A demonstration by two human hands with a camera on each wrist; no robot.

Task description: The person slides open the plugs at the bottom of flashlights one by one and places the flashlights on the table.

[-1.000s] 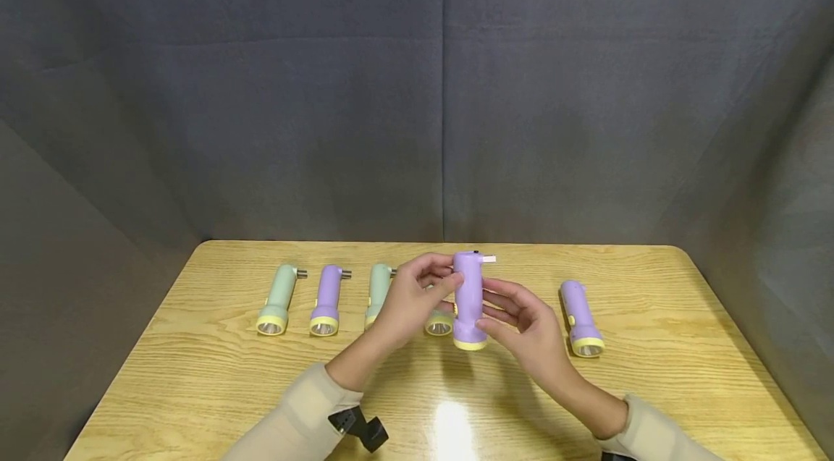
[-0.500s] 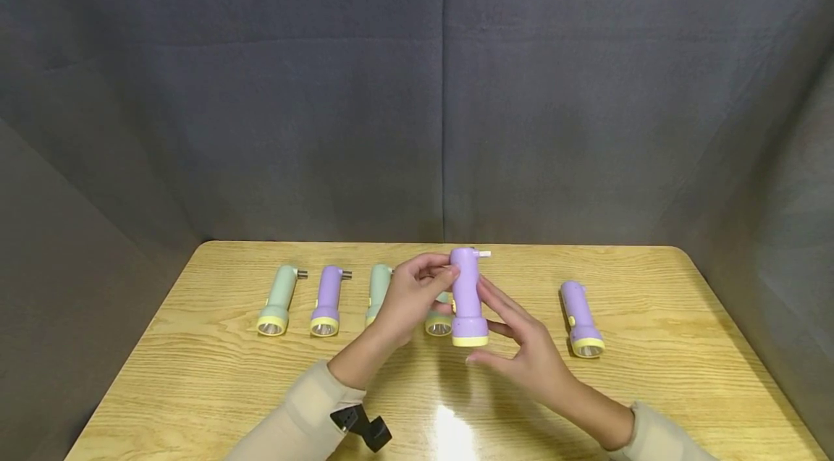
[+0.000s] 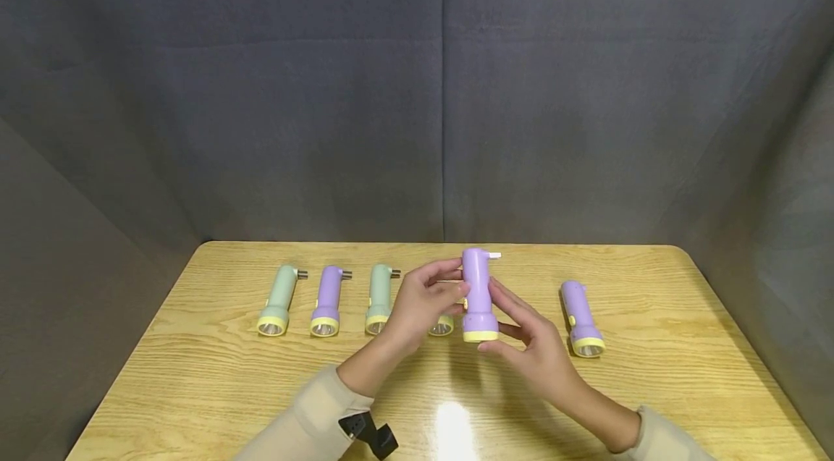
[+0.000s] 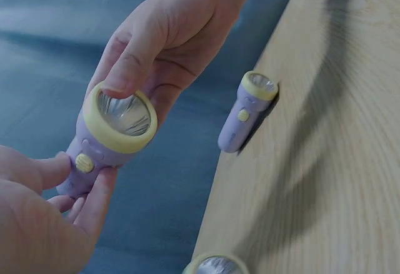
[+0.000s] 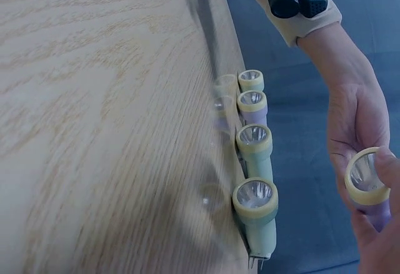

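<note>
In the head view both hands hold a purple flashlight (image 3: 478,286) raised above the table, lens end toward me, plug prongs (image 3: 495,255) sticking out to the right at its tail. My left hand (image 3: 417,305) pinches the body between thumb and fingers. My right hand (image 3: 539,349) has its fingers along the right side. Its thumb lies on the edge of the yellow rim (image 4: 103,127) and over the lens, as the left wrist view shows. There the yellow switch (image 4: 84,162) sits beside the left fingertips.
A row of flashlights lies left of the hands: a green one (image 3: 280,300), a purple one (image 3: 327,298), another green one (image 3: 379,298) and a further green one (image 5: 257,214) partly behind my left hand. A purple flashlight (image 3: 578,316) lies at right on the wooden table (image 3: 684,374).
The held flashlight has shifted slightly right and turned a little, its prongs now edge-on. My right thumb has moved from its body down to the yellow rim. The flashlights on the table have stayed put.
</note>
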